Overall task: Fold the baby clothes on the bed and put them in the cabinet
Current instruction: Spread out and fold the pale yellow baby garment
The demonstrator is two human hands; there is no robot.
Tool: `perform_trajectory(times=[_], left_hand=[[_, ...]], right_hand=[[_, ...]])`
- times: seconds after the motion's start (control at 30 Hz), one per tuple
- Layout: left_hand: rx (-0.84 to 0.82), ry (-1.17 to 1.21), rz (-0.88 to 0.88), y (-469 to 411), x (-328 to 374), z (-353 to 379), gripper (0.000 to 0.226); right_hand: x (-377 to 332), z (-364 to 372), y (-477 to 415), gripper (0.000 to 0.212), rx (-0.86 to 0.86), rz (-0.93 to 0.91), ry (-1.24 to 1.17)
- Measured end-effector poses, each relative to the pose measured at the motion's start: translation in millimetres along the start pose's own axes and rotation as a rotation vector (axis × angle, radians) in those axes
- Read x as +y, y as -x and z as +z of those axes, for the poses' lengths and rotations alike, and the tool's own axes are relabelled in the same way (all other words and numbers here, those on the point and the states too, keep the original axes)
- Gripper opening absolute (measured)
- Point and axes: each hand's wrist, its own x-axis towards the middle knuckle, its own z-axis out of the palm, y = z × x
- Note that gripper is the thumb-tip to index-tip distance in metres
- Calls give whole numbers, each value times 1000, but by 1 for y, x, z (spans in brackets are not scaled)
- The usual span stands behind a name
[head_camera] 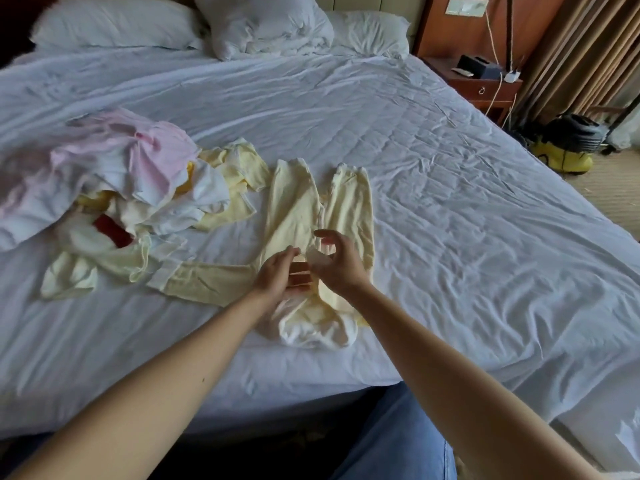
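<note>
You are working fold step: yellow sleepsuit (298, 209) lying flat on bed (450, 174), legs pointing away, one sleeve trailing left. Both grips meeting at its middle. Right grip (337, 263) curling narrow, pinching small flap at front opening. Left grip (277, 273) touching same spot; cannot tell whether pinching or pressing. Likely you are closing front before folding. Next move is calling for smoothing front, tucking sleeve in, doubling legs toward collar. Unfolded pile (121, 188) lying left; cabinet not showing.
</note>
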Motion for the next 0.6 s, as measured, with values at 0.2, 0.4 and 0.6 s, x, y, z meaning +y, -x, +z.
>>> perform_trajectory(times=[0.2,0.4,0.6], left_hand=[[185,-471,114,-10,-12,-28,44],[225,-1258,701,0,-26,-27,47],[-139,-1556,717,-5,-57,-30,75]], right_hand=[[11,8,9,24,9,-9,29],[53,-18,27,39,-88,-167,597],[86,-20,48,64,-302,-265,879]])
